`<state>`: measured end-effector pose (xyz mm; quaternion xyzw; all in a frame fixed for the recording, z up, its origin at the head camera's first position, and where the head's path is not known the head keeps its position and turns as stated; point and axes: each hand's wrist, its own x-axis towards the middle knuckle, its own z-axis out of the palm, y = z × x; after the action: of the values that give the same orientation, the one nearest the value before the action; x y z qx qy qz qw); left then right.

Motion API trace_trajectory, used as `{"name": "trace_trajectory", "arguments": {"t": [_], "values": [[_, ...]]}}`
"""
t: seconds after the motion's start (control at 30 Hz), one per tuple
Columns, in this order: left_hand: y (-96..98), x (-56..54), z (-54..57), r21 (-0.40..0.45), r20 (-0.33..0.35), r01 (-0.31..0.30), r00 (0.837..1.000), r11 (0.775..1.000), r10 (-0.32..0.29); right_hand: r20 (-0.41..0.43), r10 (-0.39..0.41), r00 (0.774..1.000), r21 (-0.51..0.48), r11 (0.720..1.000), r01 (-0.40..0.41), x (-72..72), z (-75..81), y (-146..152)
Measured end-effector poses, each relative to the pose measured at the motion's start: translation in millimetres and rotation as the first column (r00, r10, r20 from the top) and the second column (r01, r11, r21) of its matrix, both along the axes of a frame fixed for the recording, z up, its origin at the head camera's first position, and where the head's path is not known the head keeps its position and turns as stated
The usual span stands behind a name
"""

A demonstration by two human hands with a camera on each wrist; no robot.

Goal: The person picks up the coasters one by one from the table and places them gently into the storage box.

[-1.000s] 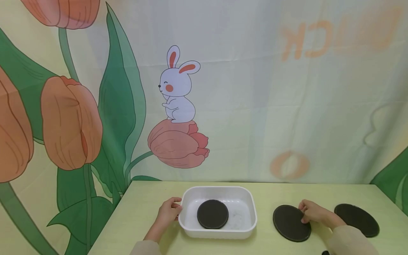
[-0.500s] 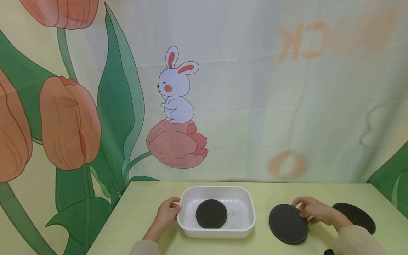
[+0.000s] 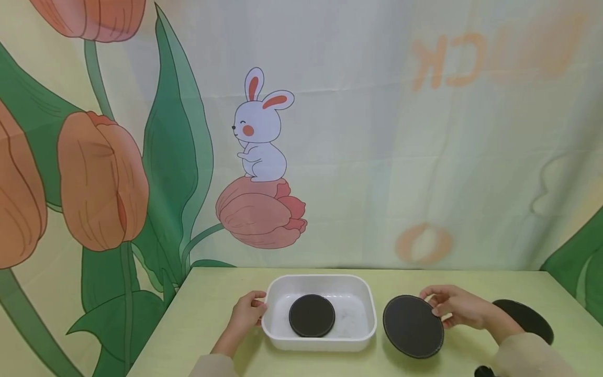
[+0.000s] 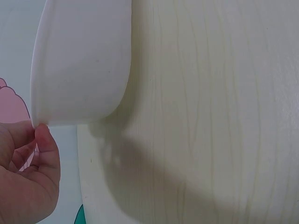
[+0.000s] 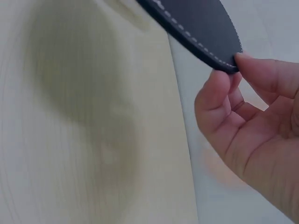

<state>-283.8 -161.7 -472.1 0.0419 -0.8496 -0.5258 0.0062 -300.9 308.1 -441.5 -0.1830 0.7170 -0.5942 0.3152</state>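
The right hand (image 3: pixel 457 305) pinches 1 stitched black disc (image 3: pixel 413 326) in its fingers, tilted above the bench (image 3: pixel 221 285), just beside the white tray (image 3: pixel 320 344) containing another disc (image 3: pixel 312 315); the left hand (image 3: pixel 247 309) pinches the tray's rim

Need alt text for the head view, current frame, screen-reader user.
A right hand pinches a black disc by its edge, right of a white tray whose left end the left hand holds. A second disc lies in the tray; a third disc is partly hidden by the right arm. Tulip-and-rabbit backdrop behind.
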Motion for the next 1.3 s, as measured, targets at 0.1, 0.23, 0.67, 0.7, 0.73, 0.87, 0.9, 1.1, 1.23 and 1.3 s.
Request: {"name": "trace_trajectory", "arguments": {"t": [0.1,0.23,0.67,0.7,0.73,0.87,0.9,1.1,1.23,1.3], "values": [[-0.5,-0.5,-0.5,0.0,-0.002,-0.001,1.0,1.0,0.001,0.011,-0.017,1.0,-0.05,0.999,0.018,-0.6,2.4,-11],[-0.2,-0.7,-0.2,0.002,-0.001,-0.001,1.0,1.0,0.001,0.014,-0.08,0.997,-0.087,0.993,0.081,-0.5,5.0,-28],[-0.7,1.1,1.5,0.014,-0.001,0.004,1.0,1.0,-0.004,0.001,-0.195,0.981,-0.135,0.972,0.193,-1.6,12.7,-85],[-0.8,1.0,1.4,0.012,-0.001,0.004,1.0,1.0,-0.004,0.004,-0.204,0.979,-0.138,0.969,0.203,-2.5,12.9,-89],[-0.8,1.1,1.5,0.011,0.0,0.004,1.0,1.0,-0.004,0.006,-0.213,0.977,-0.14,0.967,0.212,-3.4,13.2,-93],[-1.2,0.7,0.9,0.014,-0.002,0.0,1.0,1.0,0.0,0.001,-0.239,0.971,-0.153,0.96,0.236,-7.1,12.1,-111],[-1.2,0.4,0.6,0.014,-0.004,0.0,1.0,1.0,0.0,0.0,-0.244,0.97,-0.155,0.958,0.241,-8.0,11.4,-115],[-1.3,-0.2,-0.1,0.022,-0.005,-0.003,1.0,1.0,0.003,0.02,-0.298,0.954,-0.16,0.941,0.297,-12.4,3.5,-141],[-1.2,-0.3,-1.2,0.024,-0.004,-0.006,1.0,1.0,0.006,0.024,-0.338,0.941,-0.156,0.928,0.338,-14.7,-3.0,-156],[-1.5,-0.3,-1.3,0.024,-0.012,-0.003,1.0,1.0,0.003,0.021,-0.352,0.936,-0.154,0.924,0.351,-15.6,-6.2,-163]]}}
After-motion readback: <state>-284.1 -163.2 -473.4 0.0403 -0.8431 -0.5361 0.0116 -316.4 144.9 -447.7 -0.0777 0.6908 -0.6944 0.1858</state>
